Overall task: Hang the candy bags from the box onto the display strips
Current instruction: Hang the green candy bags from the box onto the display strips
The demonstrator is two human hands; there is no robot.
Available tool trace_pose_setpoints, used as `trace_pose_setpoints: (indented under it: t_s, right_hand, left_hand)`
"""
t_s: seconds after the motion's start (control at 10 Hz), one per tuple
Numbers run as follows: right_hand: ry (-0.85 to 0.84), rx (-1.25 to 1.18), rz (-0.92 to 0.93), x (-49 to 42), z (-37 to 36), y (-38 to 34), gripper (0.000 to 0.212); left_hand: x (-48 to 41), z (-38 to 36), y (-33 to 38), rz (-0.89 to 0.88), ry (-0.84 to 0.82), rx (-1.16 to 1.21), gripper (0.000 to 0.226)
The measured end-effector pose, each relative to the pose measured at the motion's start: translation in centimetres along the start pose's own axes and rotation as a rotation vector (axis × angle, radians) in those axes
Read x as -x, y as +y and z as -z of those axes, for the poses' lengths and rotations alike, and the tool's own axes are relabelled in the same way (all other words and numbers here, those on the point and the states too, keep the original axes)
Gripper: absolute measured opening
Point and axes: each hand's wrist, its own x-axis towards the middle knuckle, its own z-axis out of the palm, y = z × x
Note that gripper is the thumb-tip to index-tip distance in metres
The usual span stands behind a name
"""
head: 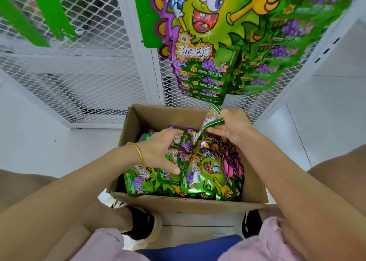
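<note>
An open cardboard box (136, 122) on the floor holds several green and purple candy bags (213, 173). My left hand (160, 150), with a gold bangle on the wrist, reaches into the pile and its fingers curl over the bags. My right hand (231, 126) pinches the top edge of one candy bag (213, 117) and holds it up on edge over the box. Above the box, a green display strip (148, 15) carries a column of hung candy bags (204, 70). More hung bags (277, 53) fan out at the right, blurred.
White wire-mesh panels (89, 63) stand behind the box. Two bare green strips (49, 11) hang at the upper left. A white cabinet side (326, 102) rises at the right. My knees flank the box and my shoes (142, 225) sit just before it.
</note>
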Motion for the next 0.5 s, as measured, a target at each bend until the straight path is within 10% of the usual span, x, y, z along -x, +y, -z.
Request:
trace_pose_setpoints:
  t_s: [0.1, 0.3, 0.4, 0.5]
  right_hand:
    - [-0.038, -0.254, -0.173, 0.1, 1.0, -0.1, 0.013]
    - [-0.054, -0.518, -0.397, 0.5, 2.4, 0.3, 0.013]
    - [-0.016, 0.408, -0.202, 0.2, 3.3, 0.4, 0.024]
    - [0.029, 1.324, 0.456, 0.6, 3.2, -0.4, 0.038]
  left_hand:
    - [0.5, 0.0, -0.6, 0.049, -0.035, 0.028, 0.110]
    - [0.4, 1.5, -0.9, 0.057, 0.308, 0.158, 0.025]
    - [0.1, 2.9, -1.4, 0.079, 0.494, 0.090, 0.018]
    - [0.0, 4.1, -0.3, -0.025, 0.502, 0.143, 0.019]
